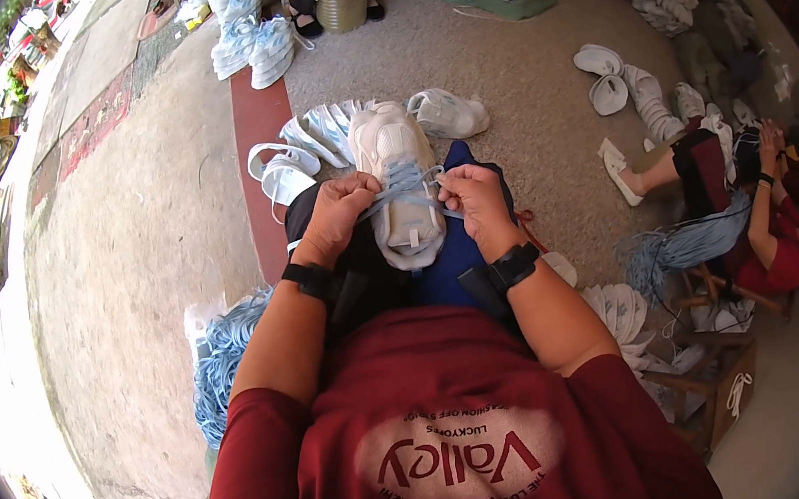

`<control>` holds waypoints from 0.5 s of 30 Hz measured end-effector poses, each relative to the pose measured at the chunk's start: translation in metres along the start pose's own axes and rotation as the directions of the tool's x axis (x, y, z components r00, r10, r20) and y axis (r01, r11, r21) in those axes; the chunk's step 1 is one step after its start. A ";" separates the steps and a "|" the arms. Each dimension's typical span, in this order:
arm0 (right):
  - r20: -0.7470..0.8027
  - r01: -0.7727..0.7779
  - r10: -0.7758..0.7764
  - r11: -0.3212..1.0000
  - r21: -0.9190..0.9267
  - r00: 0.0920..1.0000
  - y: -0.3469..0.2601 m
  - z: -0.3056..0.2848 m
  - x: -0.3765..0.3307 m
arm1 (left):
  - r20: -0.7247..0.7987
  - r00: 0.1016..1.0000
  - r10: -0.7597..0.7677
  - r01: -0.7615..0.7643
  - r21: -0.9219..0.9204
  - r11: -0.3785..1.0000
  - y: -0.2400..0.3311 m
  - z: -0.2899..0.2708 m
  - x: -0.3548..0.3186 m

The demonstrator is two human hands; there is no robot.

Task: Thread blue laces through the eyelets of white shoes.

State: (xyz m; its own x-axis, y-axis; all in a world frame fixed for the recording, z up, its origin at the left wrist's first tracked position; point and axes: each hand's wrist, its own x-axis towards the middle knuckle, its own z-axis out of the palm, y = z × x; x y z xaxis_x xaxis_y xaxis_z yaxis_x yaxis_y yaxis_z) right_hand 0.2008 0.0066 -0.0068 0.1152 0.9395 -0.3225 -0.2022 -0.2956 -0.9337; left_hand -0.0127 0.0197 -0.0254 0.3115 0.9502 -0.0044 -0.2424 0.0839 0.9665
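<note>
A white sneaker point(393, 137) rests on my lap, its toe pointing away from me. Pale blue shoelace point(402, 178) crosses its upper. At the left edge of the shoe, my left hand point(339, 212) is closed in a pinch on the lace. My right hand point(475, 197) pinches the lace on the opposite side, with a strand stretching across the tongue toward the left. Beneath the shoe is a blue cloth point(457, 262) over my right leg. The fingertips hide the exact lace ends.
Just beyond the sneaker, white shoes point(316, 137) stand in a row, and another shoe point(449, 114) lies to the right. A bundle of blue laces point(225, 368) hangs at my left. A co-worker point(771, 231) sits at the right near more laces point(677, 248) and a wooden stool point(711, 390).
</note>
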 end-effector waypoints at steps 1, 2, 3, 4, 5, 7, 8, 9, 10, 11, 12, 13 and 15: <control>-0.001 -0.016 0.016 0.997 0.072 1.000 0.003 0.001 0.003 | 0.003 1.000 0.005 -0.005 -0.001 1.000 0.001 0.000 0.000; 0.002 -0.035 0.035 0.989 0.142 0.999 0.004 0.004 0.003 | 0.001 1.000 -0.024 0.024 0.005 1.000 0.001 0.000 -0.003; 0.003 -0.034 0.033 0.990 0.139 0.999 0.004 0.007 0.004 | -0.003 0.999 -0.053 0.053 0.010 0.999 0.001 0.001 -0.004; 0.009 -0.020 0.019 0.978 0.206 1.000 0.005 0.010 0.004 | -0.004 0.999 -0.051 0.051 0.007 0.999 0.000 0.001 -0.003; 0.014 -0.008 0.005 0.962 0.272 1.000 0.005 0.013 0.004 | 0.001 0.999 -0.042 0.042 0.021 0.999 0.000 0.000 -0.003; 0.088 -0.024 -0.004 0.947 0.321 0.996 0.009 0.009 0.005 | 0.003 0.999 -0.034 0.034 0.032 0.999 -0.001 -0.002 -0.003; 0.161 -0.043 -0.018 0.927 0.372 0.987 0.008 0.007 0.005 | -0.018 0.996 -0.092 0.093 0.038 0.995 0.002 -0.002 -0.003; 0.164 -0.045 -0.017 0.929 0.368 0.986 0.007 0.004 0.006 | -0.040 0.988 -0.151 0.152 0.042 0.987 0.003 -0.002 -0.003; 0.200 -0.068 -0.001 0.938 0.339 0.980 0.004 0.000 0.007 | -0.043 0.988 -0.150 0.152 0.039 0.988 0.002 -0.001 -0.002; 0.235 -0.090 0.016 0.946 0.310 0.972 0.001 -0.003 0.007 | -0.068 0.987 -0.143 0.146 0.049 0.988 0.002 -0.001 -0.001; 0.238 -0.093 0.018 0.947 0.307 0.971 -0.003 -0.004 0.007 | -0.094 0.986 -0.135 0.141 0.060 0.988 0.001 -0.001 0.000; 0.236 -0.088 0.058 0.989 0.117 0.970 -0.007 -0.006 0.007 | -0.097 0.986 -0.135 0.141 0.058 0.988 0.000 -0.002 0.001; 0.227 -0.081 0.097 0.994 -0.077 0.969 -0.011 -0.003 0.008 | -0.100 0.991 -0.088 0.101 0.134 0.986 -0.003 -0.004 0.002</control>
State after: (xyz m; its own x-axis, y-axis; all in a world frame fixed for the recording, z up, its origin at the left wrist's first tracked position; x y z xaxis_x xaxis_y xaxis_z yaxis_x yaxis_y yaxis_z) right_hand 0.2074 0.0167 0.0008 -0.1287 0.9211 -0.3674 -0.1355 -0.3834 -0.9136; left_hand -0.0151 0.0224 -0.0296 0.2384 0.9643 -0.1152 -0.0845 0.1388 0.9867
